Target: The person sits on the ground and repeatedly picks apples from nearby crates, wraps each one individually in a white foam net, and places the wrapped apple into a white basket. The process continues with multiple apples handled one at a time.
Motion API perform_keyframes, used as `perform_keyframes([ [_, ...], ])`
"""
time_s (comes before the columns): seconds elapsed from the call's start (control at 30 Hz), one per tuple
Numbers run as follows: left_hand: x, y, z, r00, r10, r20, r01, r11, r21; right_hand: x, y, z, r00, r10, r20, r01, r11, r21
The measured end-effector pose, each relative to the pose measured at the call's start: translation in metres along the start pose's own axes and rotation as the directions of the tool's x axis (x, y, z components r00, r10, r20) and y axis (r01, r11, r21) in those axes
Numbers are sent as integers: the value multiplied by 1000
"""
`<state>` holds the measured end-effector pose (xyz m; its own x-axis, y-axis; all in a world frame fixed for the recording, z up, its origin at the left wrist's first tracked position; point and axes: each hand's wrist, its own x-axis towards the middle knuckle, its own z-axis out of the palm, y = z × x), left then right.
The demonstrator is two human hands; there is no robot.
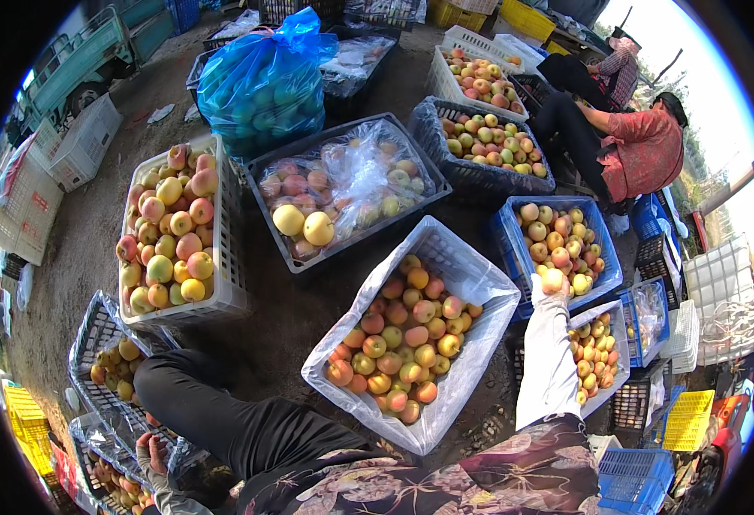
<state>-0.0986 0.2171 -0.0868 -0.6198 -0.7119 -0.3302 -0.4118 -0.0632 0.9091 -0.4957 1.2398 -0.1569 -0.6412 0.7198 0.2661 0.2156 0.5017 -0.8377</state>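
My right hand [566,287], below a white sleeve, reaches to the near edge of a blue crate [610,248] of apples and holds a pale red apple [552,281]. Down at the lower left, my left hand [151,452] hangs with bent fingers beside plastic-lined crates of apples; no apple shows in it. Between my arms stands a crate with a white liner [480,360], partly filled with red and yellow apples [392,337].
A heaped white crate [232,270], a black crate [444,187] of bagged apples and a blue plastic bag [264,90] of fruit stand ahead. Two people [644,151] sit at the upper right. A green truck [87,58] is at the upper left.
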Motion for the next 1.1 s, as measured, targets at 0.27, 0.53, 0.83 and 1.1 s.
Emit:
perform_keyframes([
  [0.27,-33,-34,-37,962,-15,-271,-38,981,-190,-1,-9,5,978,63,197,7,943,-333],
  [0.53,-36,-27,-37,917,-177,-357,33,927,-374,-23,-104,89,976,90,199,-81,995,-54],
  [0.83,26,-79,-40,855,-353,-379,18,752,-659,-284,-386,280,627,-199,753,-382,764,520],
  [1.1,99,-99,-27,857,-408,-316,86,716,-692,-694,-676,353,-7,-495,869,-843,470,261],
])
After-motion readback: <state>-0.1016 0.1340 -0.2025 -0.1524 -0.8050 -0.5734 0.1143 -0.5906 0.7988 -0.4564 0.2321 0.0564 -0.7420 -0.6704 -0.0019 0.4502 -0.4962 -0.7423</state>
